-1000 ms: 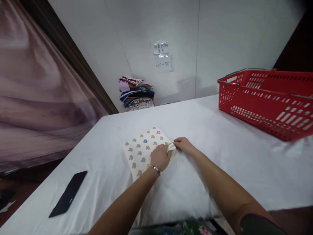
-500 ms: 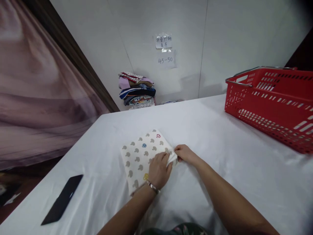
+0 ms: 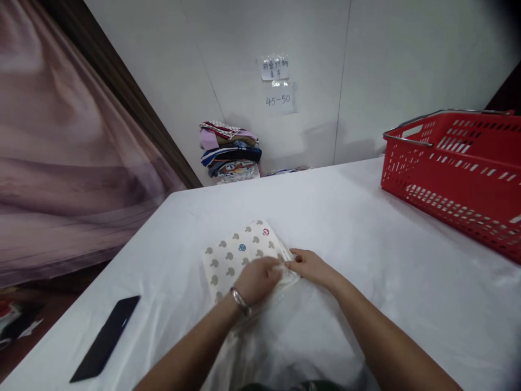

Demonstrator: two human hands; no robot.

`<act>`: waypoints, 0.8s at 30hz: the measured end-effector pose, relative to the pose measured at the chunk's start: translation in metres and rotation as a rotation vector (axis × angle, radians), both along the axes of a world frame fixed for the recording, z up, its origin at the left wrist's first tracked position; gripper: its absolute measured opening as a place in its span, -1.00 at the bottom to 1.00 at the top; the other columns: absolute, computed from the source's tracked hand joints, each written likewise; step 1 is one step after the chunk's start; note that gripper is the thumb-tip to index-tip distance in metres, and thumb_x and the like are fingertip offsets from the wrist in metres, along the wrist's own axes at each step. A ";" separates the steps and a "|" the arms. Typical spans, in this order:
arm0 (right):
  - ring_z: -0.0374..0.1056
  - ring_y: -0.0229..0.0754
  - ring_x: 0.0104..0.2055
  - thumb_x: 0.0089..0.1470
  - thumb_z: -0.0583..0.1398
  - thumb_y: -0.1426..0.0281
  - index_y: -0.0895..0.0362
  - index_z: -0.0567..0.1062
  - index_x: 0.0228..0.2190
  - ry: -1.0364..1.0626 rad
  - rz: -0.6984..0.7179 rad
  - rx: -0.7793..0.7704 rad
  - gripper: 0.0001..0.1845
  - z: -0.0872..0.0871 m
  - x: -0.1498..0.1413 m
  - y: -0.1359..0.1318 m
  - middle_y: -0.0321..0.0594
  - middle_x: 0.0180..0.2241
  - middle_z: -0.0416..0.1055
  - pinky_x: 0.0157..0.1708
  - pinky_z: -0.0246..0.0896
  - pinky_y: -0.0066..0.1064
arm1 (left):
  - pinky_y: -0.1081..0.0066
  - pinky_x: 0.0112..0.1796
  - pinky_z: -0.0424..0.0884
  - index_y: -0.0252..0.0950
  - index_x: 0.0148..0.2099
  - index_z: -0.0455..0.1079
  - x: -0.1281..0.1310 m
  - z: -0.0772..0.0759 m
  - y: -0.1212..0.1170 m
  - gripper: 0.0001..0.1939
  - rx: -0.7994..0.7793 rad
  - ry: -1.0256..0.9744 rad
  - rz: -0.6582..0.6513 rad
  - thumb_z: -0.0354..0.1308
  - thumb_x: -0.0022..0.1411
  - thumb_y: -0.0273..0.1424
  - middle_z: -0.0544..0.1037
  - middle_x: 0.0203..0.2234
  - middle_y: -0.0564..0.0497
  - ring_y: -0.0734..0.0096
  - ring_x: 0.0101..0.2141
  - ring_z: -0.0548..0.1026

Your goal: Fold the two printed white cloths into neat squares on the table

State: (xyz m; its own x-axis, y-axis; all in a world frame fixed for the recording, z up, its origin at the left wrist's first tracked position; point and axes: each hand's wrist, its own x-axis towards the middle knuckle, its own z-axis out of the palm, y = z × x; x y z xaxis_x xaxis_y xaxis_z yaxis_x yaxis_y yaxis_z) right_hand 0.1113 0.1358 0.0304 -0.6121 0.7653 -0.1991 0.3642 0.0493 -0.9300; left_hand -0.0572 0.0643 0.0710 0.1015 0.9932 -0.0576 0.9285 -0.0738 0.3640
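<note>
A folded white cloth [image 3: 228, 260] printed with grey mushrooms and a few coloured ones lies flat on the white-covered table. My left hand [image 3: 257, 279], with a silver bracelet at the wrist, reaches across the cloth's near side. Its fingers are closed on the cloth close to the right edge and slightly blurred. At the right corner my right hand [image 3: 311, 266] pinches the layered edge between thumb and fingers. The two hands are close together, and the left one hides the cloth's lower part.
A black flat object [image 3: 106, 339] lies at the table's left. At the right stands a red plastic basket [image 3: 448, 184] with a metal handle. A stack of folded fabrics [image 3: 231, 152] is by the wall beyond the far edge. A pink curtain [image 3: 73, 152] hangs at the left.
My left hand has gone from lying over the cloth to closing its fingers near the right edge. My right hand still holds the corner. The view has shifted slightly.
</note>
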 end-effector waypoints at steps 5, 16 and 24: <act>0.31 -0.17 -0.34 0.02 0.13 0.21 0.04 0.46 -0.23 -0.101 0.018 0.188 -0.72 0.012 -0.002 -0.014 -0.25 -0.36 0.46 -0.37 0.10 -0.42 | 0.29 0.07 0.24 -0.29 0.01 0.38 -0.052 0.009 0.068 -0.64 0.229 0.171 0.066 -0.02 0.17 -0.44 0.44 -0.01 -0.08 0.28 0.02 0.34; 0.24 -0.06 -0.13 0.14 -0.04 0.26 0.22 0.17 0.11 -0.366 0.066 0.668 -0.46 0.005 -0.021 -0.045 -0.01 -0.12 0.33 -0.23 0.17 -0.28 | 0.23 0.13 0.15 -0.22 0.04 0.35 -0.076 -0.004 0.139 -0.48 -0.031 0.464 -0.246 0.08 -0.02 -0.59 0.15 0.21 -0.05 0.19 0.21 0.04; 0.25 -0.07 -0.14 0.15 -0.04 0.28 0.23 0.22 0.08 -0.289 0.061 0.759 -0.50 -0.004 -0.019 -0.043 -0.01 -0.14 0.34 -0.21 0.19 -0.28 | 0.12 0.02 0.18 -0.22 -0.16 0.39 -0.076 0.017 0.159 -0.73 -0.077 0.708 -0.400 0.07 0.04 -0.49 0.30 0.10 -0.06 0.18 0.16 0.12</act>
State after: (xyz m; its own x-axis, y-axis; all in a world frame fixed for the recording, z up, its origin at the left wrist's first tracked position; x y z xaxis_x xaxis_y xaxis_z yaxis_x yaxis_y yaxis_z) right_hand 0.0922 0.0930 0.0267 -0.6609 0.7223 0.2038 0.5612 0.6559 -0.5048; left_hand -0.1331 0.2233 0.0883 0.3613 0.8804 -0.3073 0.8492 -0.4468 -0.2816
